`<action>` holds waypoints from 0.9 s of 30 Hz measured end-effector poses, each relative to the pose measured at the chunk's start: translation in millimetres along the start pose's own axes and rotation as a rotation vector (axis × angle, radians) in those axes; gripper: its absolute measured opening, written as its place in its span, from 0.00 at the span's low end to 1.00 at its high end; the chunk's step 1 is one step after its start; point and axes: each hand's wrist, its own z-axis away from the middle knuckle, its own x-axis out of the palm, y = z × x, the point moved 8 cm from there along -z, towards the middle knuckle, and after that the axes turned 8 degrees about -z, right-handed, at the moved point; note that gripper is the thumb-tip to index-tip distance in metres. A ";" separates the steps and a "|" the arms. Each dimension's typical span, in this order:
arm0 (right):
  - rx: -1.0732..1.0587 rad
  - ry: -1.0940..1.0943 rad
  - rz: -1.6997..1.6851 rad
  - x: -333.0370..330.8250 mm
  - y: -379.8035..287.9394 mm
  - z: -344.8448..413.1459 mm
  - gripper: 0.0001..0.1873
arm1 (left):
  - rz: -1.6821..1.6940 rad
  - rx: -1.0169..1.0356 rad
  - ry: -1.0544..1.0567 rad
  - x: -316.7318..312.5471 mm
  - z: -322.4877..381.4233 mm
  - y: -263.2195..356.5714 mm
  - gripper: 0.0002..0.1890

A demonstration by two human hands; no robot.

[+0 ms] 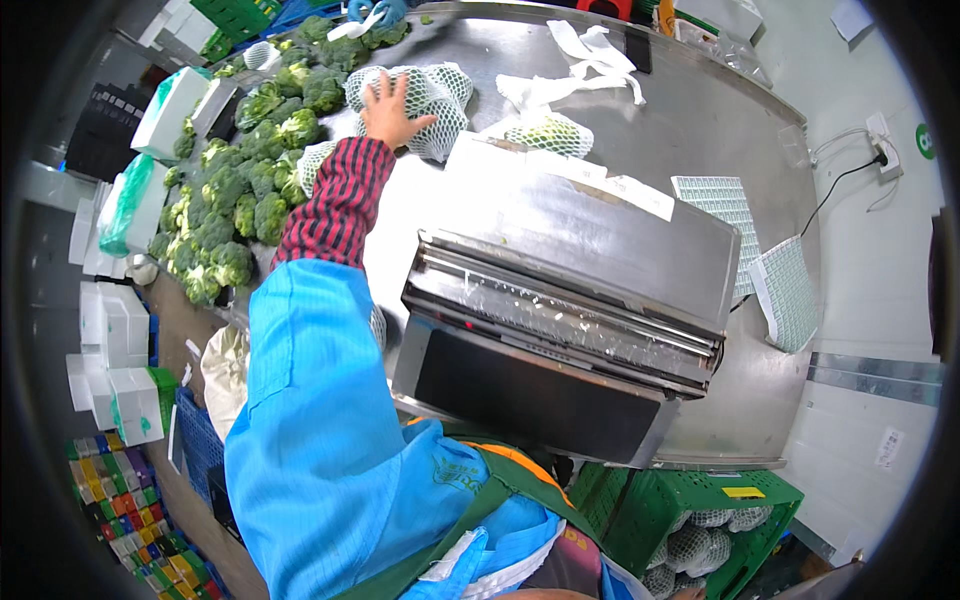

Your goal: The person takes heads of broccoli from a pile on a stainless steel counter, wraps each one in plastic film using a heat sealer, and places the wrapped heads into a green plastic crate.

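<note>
My left hand [390,116] reaches to the far side of the steel table [720,127], fingers spread on top of a group of bundles in white foam netting [439,97]. Its thumb points right, and the fingers do not close around anything. Loose broccoli heads [259,157] lie heaped left of my forearm. Another netted piece [315,165] shows beside my sleeve. Right of my hand, a netted green vegetable [555,135] lies behind what looks like a tabletop film-wrapping machine [555,315]. My right hand is out of view.
Another person's blue-gloved hand [382,11] is at the far edge by the broccoli. Empty foam nets [592,67] and label sheets [784,292] lie on the table. A green crate [720,487] with netted produce stands below right. White foam boxes [124,322] are stacked left.
</note>
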 end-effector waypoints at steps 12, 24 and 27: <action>-0.136 -0.696 -0.900 109.3 -396.6 -61.3 0.14 | 1.520 -0.511 0.118 70.7 -14.2 -118.0 0.25; -0.307 -1.482 -1.583 104.5 -695.2 49.7 0.44 | 1.741 -0.376 -1.579 -77.9 188.9 188.8 0.36; -0.155 -1.478 -1.586 122.6 -649.8 55.3 0.43 | 1.499 -0.272 -1.413 -84.4 199.1 188.0 0.35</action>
